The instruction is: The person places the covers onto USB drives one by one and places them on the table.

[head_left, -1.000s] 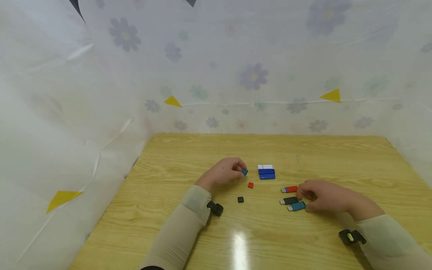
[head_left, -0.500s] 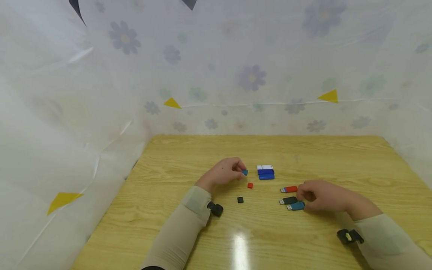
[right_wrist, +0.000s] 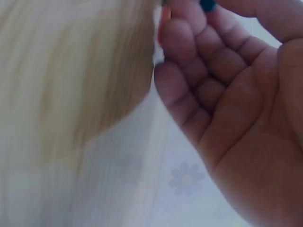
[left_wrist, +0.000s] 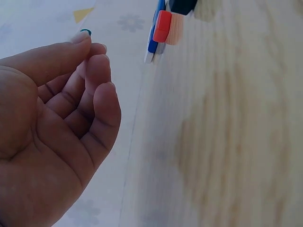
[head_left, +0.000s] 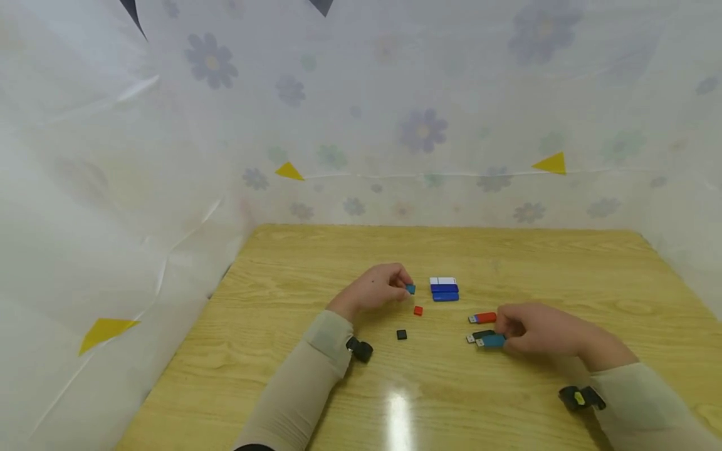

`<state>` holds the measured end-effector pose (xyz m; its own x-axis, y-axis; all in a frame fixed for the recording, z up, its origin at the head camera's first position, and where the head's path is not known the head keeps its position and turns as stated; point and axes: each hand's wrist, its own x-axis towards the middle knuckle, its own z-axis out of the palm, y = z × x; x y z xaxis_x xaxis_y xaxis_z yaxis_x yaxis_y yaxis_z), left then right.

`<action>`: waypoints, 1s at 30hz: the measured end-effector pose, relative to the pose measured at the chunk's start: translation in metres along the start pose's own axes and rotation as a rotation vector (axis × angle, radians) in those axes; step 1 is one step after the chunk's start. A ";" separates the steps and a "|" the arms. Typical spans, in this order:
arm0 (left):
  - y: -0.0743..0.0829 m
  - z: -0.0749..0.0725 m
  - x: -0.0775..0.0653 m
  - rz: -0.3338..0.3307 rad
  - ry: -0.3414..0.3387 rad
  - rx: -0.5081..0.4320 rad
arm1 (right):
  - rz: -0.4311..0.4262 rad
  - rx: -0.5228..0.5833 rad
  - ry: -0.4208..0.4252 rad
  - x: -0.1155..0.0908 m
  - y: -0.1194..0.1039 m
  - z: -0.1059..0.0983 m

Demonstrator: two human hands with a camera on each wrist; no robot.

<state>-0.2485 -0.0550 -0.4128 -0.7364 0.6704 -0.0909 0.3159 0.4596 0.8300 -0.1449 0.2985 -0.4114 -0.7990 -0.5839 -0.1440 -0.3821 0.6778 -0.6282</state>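
Note:
In the head view my left hand (head_left: 376, 285) pinches a small teal cap (head_left: 411, 289) between thumb and fingertips; only a sliver of it shows in the left wrist view. My right hand (head_left: 549, 329) grips the rear end of a teal USB stick (head_left: 492, 341), its metal plug pointing left. That stick partly covers a black USB stick (head_left: 479, 336) on the table. Just behind lies a red USB stick (head_left: 482, 318), near the right fingers. A red cap (head_left: 418, 311) and a black cap (head_left: 402, 334) lie apart between the hands.
A white stick (head_left: 442, 280) and two blue sticks (head_left: 445, 292) lie side by side behind the red cap. The wooden table (head_left: 316, 247) ends at a flowered plastic sheet (head_left: 350, 125) at the back and left.
My right hand has lifted the teal USB stick slightly and shifted it left, so it now overlaps the black one. My left hand stays almost still with the teal cap.

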 end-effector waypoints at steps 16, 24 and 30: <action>0.004 0.002 0.000 0.104 0.018 -0.071 | -0.003 0.081 0.303 0.050 -0.037 0.000; 0.006 0.005 0.001 0.166 0.006 -0.107 | -0.040 0.122 0.363 0.065 -0.043 0.002; 0.012 0.005 0.000 0.173 -0.003 -0.134 | -0.058 0.146 0.371 0.070 -0.046 0.005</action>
<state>-0.2418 -0.0465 -0.4062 -0.6762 0.7344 0.0581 0.3554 0.2561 0.8990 -0.1807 0.2242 -0.3963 -0.9017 -0.4002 0.1638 -0.3826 0.5619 -0.7334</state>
